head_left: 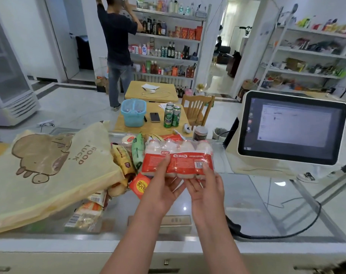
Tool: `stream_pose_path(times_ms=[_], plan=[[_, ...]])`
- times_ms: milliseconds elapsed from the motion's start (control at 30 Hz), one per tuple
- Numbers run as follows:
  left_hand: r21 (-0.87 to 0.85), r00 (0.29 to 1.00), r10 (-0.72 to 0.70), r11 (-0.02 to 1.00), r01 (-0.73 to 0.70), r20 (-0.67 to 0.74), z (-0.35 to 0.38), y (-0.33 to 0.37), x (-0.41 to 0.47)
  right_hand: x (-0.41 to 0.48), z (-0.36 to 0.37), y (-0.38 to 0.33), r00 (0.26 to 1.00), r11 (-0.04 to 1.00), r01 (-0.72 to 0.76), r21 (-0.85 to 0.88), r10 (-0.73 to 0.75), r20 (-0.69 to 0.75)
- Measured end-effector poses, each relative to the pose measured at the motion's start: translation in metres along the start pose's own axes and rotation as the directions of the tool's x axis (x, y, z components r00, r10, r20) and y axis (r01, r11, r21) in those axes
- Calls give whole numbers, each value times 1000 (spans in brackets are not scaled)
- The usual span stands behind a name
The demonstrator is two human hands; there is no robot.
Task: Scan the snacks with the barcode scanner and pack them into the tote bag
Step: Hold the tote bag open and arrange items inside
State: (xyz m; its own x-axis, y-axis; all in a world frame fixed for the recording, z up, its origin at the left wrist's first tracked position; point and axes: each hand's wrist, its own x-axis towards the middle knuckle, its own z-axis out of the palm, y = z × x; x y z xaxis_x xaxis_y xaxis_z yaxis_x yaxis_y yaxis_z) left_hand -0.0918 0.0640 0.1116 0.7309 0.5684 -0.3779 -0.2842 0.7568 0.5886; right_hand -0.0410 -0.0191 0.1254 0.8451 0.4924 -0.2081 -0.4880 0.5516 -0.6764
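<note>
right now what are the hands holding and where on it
Both hands hold a shrink-wrapped multipack of small drink bottles by its lower edge: left hand at lower left, right hand at lower right near the barcode.

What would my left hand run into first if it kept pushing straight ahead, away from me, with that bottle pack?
Likely the snack pile just beyond the bottle pack that the left hand holds with the right hand; depth is hard to judge from this view.

Bottle pack (177, 159) – glossy plastic film. Tote bag (49, 171), left of pack – matt cloth. Counter top (247, 204) beneath – smooth, reflective glass.
</note>
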Motion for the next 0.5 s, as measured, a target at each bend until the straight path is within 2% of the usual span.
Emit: stream_pose_path(times_ms=[133, 233, 333, 433, 500], plan=[[6, 997, -79, 997, 79, -8, 14, -14, 11, 24, -23, -16, 998, 987, -37, -155, 44, 43], [-39, 997, -71, 997, 70, -25, 22, -25, 17, 40, -39, -30, 993, 947, -35, -320, 70, 99], [-130, 996, 4, 991, -16, -90, 30, -35, 21, 51, -53, -45, 983, 833, -54, -551, 140, 115], [-158, 988, 59, 984, -81, -142, 36, -48, 26, 60, -67, -55, 971, 729, -82, -680, 213, 111], [-164, 982, 105, 978, -132, -160, 37, -57, 29, 65, -78, -57, 985, 624, -47, -780, 159, 68]])
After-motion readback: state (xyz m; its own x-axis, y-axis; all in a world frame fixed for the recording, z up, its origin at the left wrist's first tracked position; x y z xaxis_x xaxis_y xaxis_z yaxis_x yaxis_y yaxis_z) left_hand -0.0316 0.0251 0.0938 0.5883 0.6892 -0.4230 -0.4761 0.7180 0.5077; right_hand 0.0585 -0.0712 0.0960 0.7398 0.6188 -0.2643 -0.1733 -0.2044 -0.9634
